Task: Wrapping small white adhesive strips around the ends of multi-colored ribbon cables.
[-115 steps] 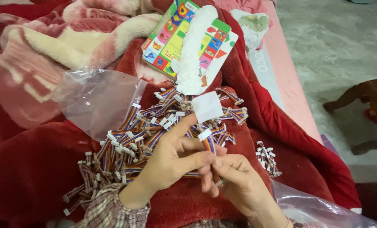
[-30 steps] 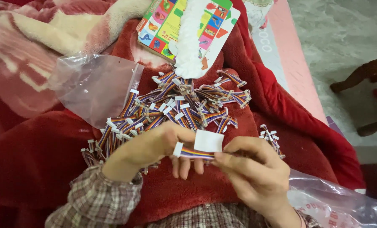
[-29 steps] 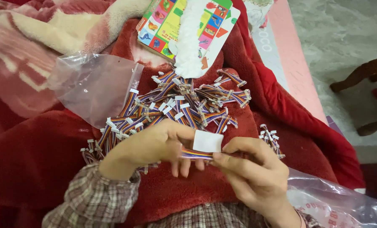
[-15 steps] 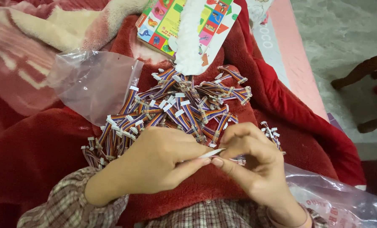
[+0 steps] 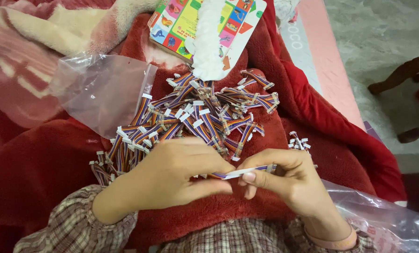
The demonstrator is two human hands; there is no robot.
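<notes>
A: What's held, and by which hand?

B: One rainbow ribbon cable [image 5: 247, 171] w/ a white strip along it — pinched at its left end by the left hand [image 5: 176, 175], at its right end by the right hand [image 5: 289, 180]. Both hands are closed on it, fingertips nearly touching, over the red blanket [image 5: 41, 173].

A: And the rest?

B: A pile of cables [image 5: 195, 122] is spread just beyond the hands; a few loose ones [image 5: 298, 140] are seen apart, to the right. A clear bag [image 5: 101, 91] is laid left of the pile, another clear bag [image 5: 387, 220] at the right wrist. A colourful card [image 5: 186, 21] is seen at the top — partly covered by a white strip [image 5: 209, 42].
</notes>
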